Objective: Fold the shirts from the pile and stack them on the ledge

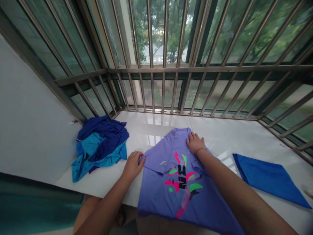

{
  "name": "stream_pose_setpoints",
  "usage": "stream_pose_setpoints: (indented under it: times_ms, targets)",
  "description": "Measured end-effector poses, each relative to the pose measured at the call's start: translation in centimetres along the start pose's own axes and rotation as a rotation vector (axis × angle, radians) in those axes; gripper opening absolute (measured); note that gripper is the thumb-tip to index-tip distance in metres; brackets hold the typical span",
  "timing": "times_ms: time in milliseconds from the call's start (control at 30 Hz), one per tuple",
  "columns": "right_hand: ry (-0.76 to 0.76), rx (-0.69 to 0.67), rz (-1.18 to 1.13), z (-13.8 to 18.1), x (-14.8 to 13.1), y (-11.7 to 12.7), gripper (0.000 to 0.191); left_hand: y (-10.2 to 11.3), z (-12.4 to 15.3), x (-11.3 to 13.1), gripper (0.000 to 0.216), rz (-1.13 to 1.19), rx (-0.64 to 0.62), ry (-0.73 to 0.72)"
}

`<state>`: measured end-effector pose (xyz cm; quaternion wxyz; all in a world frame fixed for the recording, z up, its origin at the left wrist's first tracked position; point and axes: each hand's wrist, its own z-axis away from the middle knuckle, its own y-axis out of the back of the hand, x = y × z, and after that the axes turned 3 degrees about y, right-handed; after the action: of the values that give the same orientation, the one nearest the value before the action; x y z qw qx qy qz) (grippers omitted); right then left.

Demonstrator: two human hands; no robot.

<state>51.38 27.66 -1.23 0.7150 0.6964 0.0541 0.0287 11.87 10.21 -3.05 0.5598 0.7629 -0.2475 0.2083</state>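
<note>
A purple T-shirt [156, 189] with a pink, green and black print lies front up on the white ledge, its collar toward the window. Its lower end hangs over the ledge's near edge. At the shirt's left side, my left hand [133, 165] has its thumb and fingers closed on the edge of the sleeve. My right hand [195, 143] rests palm down on the shoulder beside the collar, fingers stretched out. The right forearm covers part of the shirt's right side.
A crumpled pile of dark and light blue clothes [105, 140] sits to the left by the wall. On the right lies a folded blue cloth item [271, 178]. Metal window bars [163, 91] rise along the back of the white ledge [220, 130].
</note>
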Motion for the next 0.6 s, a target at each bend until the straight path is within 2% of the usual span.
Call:
stream_pose_setpoints:
  times_ms: [133, 233, 300, 367, 500, 600]
  targets:
    - [0.209, 0.067, 0.043, -0.4, -1.4, 2.4, 0.064, -0.1, -0.1, -0.1, 0.016, 0.000, 0.018, 0.017]
    - [0.402, 0.074, 0.066, -1.5, -2.9, 3.9, 0.063, -0.2, -0.1, -0.1, 0.015, 0.000, 0.018, 0.025]
    - [0.475, 0.067, 0.083, -2.7, -4.0, 4.5, 0.062, -0.2, -0.1, -0.1, 0.014, 0.001, 0.017, 0.020]
    - [0.514, 0.053, 0.101, -3.9, -5.1, 4.9, 0.057, -0.1, -0.1, -0.1, 0.014, 0.002, 0.018, 0.011]
    - [0.543, 0.003, 0.132, -6.3, -6.7, 5.5, 0.034, -0.2, 0.0, -0.1, 0.012, -0.019, 0.023, 0.000]
    - [0.525, -0.004, 0.139, -7.6, -7.4, 5.5, 0.030, -0.2, 0.1, 0.1, 0.011, -0.026, 0.019, -0.014]
